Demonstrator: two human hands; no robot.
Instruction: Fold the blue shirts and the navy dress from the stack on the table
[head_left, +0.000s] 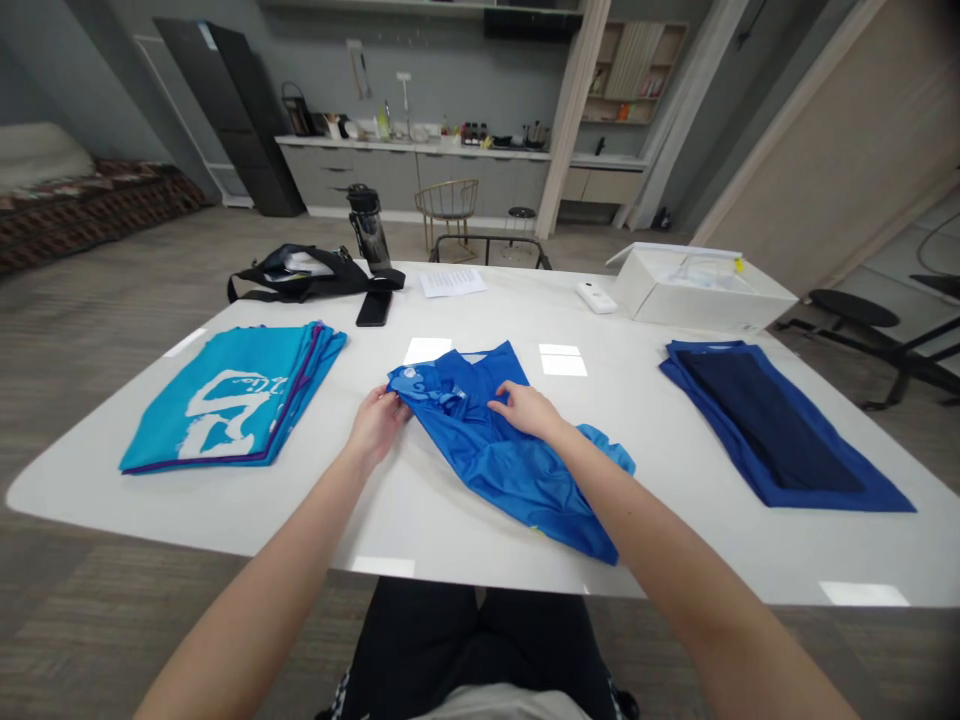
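A crumpled bright-blue garment [499, 455] of thin, shiny fabric lies spread at an angle on the white table in front of me, with a lighter blue printed patch at its upper left. My left hand [377, 425] pinches the garment's left corner, the thumb and fingertips at its edge. Over the upper right part of the fabric is my right hand [529, 410], fingers loosely bent and a gap between thumb and forefinger; nothing shows in it. Whether its lower fingers touch the cloth is hard to see.
Folded turquoise cloths [225, 385] with white print lie on the left, folded dark-blue ones [780, 430] on the right. Toward the back are a black bag [300, 275], a phone [374, 308], a bottle [369, 230], a paper sheet [454, 282], a white device [596, 297] and a white box [701, 290].
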